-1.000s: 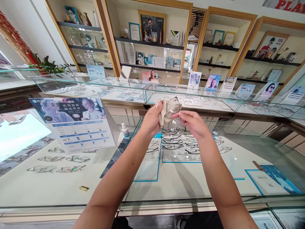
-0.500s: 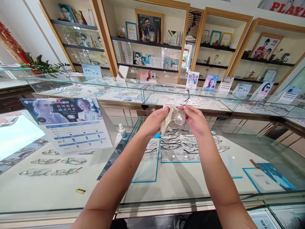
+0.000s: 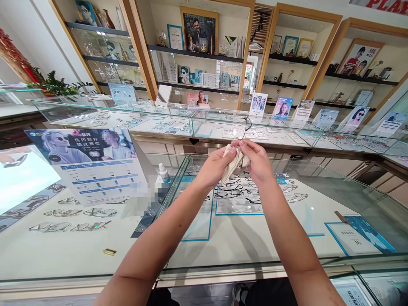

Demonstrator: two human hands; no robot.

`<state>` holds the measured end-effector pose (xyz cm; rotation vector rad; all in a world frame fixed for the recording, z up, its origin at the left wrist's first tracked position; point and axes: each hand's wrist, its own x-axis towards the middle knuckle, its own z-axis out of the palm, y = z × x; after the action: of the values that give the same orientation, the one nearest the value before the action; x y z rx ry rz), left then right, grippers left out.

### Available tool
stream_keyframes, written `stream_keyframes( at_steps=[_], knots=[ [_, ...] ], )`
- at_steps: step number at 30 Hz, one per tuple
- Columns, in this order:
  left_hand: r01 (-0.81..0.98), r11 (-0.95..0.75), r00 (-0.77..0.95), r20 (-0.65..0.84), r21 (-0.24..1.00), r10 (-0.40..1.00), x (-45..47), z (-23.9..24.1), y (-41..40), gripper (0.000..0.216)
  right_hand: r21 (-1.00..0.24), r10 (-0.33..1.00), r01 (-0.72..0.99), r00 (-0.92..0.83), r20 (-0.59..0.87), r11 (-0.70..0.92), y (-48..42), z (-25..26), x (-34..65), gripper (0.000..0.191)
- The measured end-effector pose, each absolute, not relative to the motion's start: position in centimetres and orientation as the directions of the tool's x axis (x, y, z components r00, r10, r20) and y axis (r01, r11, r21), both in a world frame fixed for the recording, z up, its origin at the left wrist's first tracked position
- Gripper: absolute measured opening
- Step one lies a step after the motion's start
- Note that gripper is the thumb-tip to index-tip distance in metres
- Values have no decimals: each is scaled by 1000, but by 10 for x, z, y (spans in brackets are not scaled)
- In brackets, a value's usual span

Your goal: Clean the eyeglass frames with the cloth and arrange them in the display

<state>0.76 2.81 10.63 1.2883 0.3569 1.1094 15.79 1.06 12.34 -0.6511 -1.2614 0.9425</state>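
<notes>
Both my hands meet above a glass display counter (image 3: 318, 191). My left hand (image 3: 214, 168) pinches a beige cleaning cloth (image 3: 234, 163), fingers closed round it. My right hand (image 3: 257, 161) is closed on a pair of thin black-framed glasses (image 3: 245, 127); one lens is wrapped in the cloth and the other rises above my fingers. Under the glass below my hands lie rows of dark spectacle frames (image 3: 231, 191).
A small white spray bottle (image 3: 163, 173) stands on the counter left of my arms. A blue-and-white poster stand (image 3: 86, 163) sits further left. A second glass counter (image 3: 191, 121) with leaflets runs behind, with wooden wall shelves (image 3: 197, 55) beyond.
The glasses have turned from lying across to standing upright. My hands have drawn closer together, and the cloth now covers the lower lens.
</notes>
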Motion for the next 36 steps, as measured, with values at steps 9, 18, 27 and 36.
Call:
stream_keyframes(
  at_steps=[9, 18, 27, 36],
  knots=[
    [-422, -176, 510, 394, 889, 764, 5, 110, 26, 53, -858, 898, -266, 84, 433, 439, 12, 122, 155, 31],
    [-454, -294, 229, 429, 841, 874, 17, 107, 22, 60, -810, 821, -144, 51, 568, 569, 5, 118, 142, 25],
    [-431, -131, 398, 318, 893, 861, 8, 112, 27, 66, -782, 789, -102, 53, 612, 614, 2, 120, 142, 19],
    [-454, -144, 452, 367, 879, 813, 5, 115, 23, 57, -805, 827, -201, 67, 558, 558, 4, 120, 146, 22]
  ],
)
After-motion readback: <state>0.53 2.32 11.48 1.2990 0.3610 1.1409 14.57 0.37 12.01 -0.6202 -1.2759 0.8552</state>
